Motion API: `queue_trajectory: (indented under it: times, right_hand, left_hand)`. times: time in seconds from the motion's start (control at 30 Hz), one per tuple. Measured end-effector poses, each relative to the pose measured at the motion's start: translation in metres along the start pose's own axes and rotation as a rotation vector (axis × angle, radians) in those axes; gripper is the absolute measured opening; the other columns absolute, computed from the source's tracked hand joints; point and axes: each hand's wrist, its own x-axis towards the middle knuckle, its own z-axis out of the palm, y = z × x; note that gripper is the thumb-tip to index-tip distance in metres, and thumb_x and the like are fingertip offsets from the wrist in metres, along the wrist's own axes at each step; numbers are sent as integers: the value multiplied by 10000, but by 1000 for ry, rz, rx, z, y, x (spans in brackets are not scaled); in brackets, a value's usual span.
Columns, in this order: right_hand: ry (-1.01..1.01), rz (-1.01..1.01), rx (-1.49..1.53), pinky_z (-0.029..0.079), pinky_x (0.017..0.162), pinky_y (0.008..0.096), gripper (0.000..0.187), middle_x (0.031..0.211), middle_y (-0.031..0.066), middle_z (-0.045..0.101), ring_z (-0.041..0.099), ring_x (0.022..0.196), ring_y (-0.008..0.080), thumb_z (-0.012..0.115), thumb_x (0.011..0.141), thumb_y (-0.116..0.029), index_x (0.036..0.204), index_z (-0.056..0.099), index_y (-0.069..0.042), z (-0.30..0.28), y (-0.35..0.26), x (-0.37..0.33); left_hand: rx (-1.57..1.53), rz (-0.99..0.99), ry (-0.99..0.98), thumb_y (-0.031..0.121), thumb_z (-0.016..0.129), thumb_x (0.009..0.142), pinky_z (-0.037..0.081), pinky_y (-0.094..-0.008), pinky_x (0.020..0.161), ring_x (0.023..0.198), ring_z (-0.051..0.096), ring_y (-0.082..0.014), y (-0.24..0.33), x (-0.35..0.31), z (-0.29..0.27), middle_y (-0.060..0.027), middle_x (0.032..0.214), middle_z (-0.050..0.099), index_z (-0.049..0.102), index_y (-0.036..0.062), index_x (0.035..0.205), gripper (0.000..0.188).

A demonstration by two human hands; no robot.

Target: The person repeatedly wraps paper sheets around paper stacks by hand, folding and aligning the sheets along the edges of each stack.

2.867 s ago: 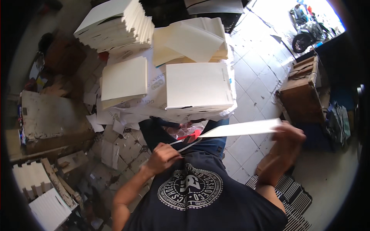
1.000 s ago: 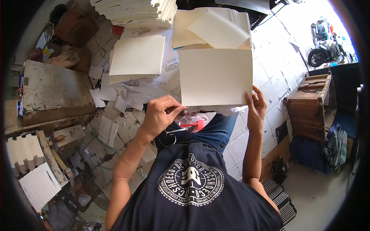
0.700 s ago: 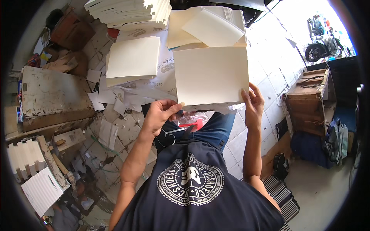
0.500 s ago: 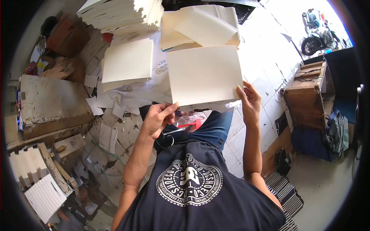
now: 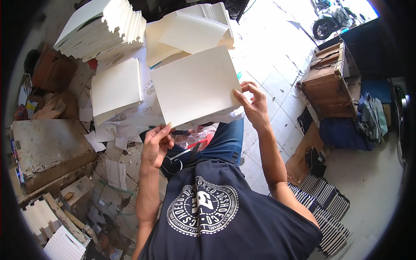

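Between my two hands is a cream-coloured rectangular sheet (image 5: 197, 84), tilted a little so its right side sits higher. My left hand (image 5: 157, 143) pinches its near left corner between thumb and finger. On the right edge, near the lower corner, my right hand (image 5: 253, 102) grips it with the thumb on top. Just left of the sheet lies a small stack of cream sheets (image 5: 116, 86) on a printed white wrapping paper (image 5: 149, 86). Beyond the held sheet is a pile of cream sheets (image 5: 195, 32), the top ones lying askew.
A tall stack of folded paper blocks (image 5: 104, 28) stands at the far left. Paper scraps (image 5: 116, 175) litter the tiled floor on the left. Right, there is a wooden cabinet (image 5: 327, 82), with striped stacks (image 5: 320, 203) below it. A motorcycle (image 5: 331, 21) stands at the far right.
My view has turned, shifting the surroundings left. The held sheet has tilted, its right side rising. Both hands keep their grip on it.
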Motion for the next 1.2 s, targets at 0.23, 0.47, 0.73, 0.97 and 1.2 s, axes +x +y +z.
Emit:
queue_trajectory:
  times: [0.23, 0.47, 0.73, 0.97, 1.2]
  right_hand:
    - [-2, -30, -12, 421, 959, 323, 191, 1033, 82, 620, 573, 1037, 178, 735, 884, -161, 872, 672, 19, 0, 3, 1]
    - [27, 21, -156, 434, 951, 363, 269, 1088, 110, 614, 573, 1068, 222, 752, 861, -201, 1015, 651, -5, 1, -6, -3]
    - [-261, -537, -656, 90, 1108, 592, 788, 1549, 97, 399, 338, 1451, 249, 737, 799, -440, 1455, 470, -96, 100, -49, -79]
    - [-82, -488, -960, -134, 1146, 577, 919, 1557, 63, 427, 335, 1473, 228, 797, 744, -538, 1493, 457, -128, 25, 15, -76]
    - [-99, -521, -807, -51, 1153, 616, 1100, 1650, 138, 207, 137, 1535, 305, 787, 707, -632, 1557, 323, -111, 34, -39, -51]
  left_hand:
    - [-9, 20, 1, 184, 681, 951, 463, -244, 528, 565, 564, -131, 0, 0, 2, -8, 691, 585, 665, 20, 926, 167]
    - [7, 23, 5, 190, 691, 947, 459, -238, 514, 560, 562, -123, 0, -3, 2, -4, 702, 589, 668, 27, 921, 166]
    - [-41, 48, -7, 177, 719, 929, 461, -226, 536, 560, 572, -99, -3, -2, 9, 1, 695, 622, 665, 49, 880, 147]
    - [-39, 63, 0, 143, 688, 944, 392, -244, 545, 590, 497, -102, -4, 0, 7, 10, 691, 543, 636, 24, 908, 135]
    - [-1, 163, -113, 157, 653, 968, 379, -224, 527, 562, 472, -79, 3, -22, 20, 16, 693, 542, 639, 30, 892, 149]
